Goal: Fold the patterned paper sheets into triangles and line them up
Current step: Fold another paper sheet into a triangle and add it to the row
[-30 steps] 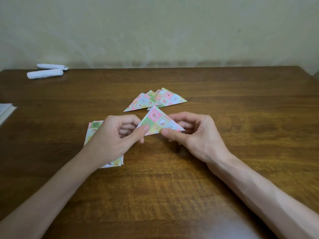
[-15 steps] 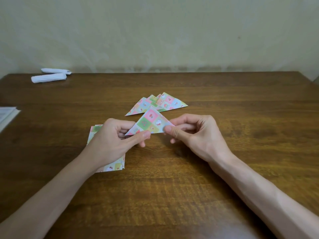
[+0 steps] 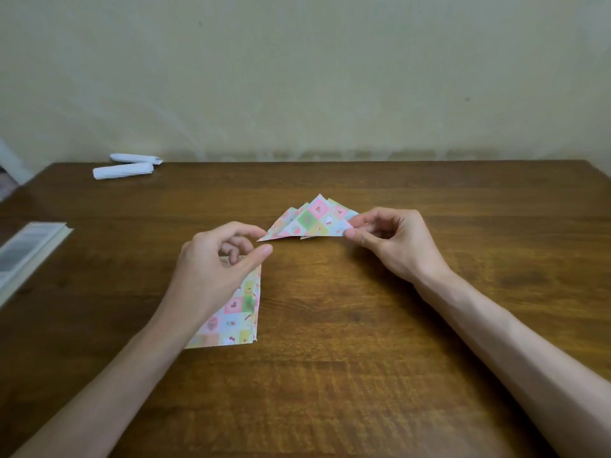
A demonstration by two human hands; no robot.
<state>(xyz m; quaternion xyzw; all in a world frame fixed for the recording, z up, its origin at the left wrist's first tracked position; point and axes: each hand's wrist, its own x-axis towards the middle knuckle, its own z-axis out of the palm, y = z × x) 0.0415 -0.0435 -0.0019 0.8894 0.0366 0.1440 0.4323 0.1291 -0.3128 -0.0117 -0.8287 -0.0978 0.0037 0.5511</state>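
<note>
The folded triangle (image 3: 314, 219) sat on top of the other folded triangles (image 3: 280, 224), overlapping them so that only their left edges and a few tips showed past it. Its long edge faced the person and its peak pointed towards the wall (image 3: 297, 77). The right hand (image 3: 393, 242) pinched the triangle's right corner between thumb and forefinger, with the other fingers curled in behind. Whether the triangle lay flat on the ones beneath or was held slightly above them could not be told.

To the left of the triangle and nearer the person, the left hand (image 3: 215, 269) held nothing. Its fingers were loosely curled, with thumb and forefinger apart. The forefinger tip was just beside the triangles' left corner; contact there could not be told.

Under that hand lay the stack of unfolded patterned sheets (image 3: 238, 312), flat on the wooden table (image 3: 363, 358). Far left of the triangle, at the table's back edge, lay two white paper rolls (image 3: 124, 170). A pale book or pad (image 3: 29, 249) lay at the table's left edge.
</note>
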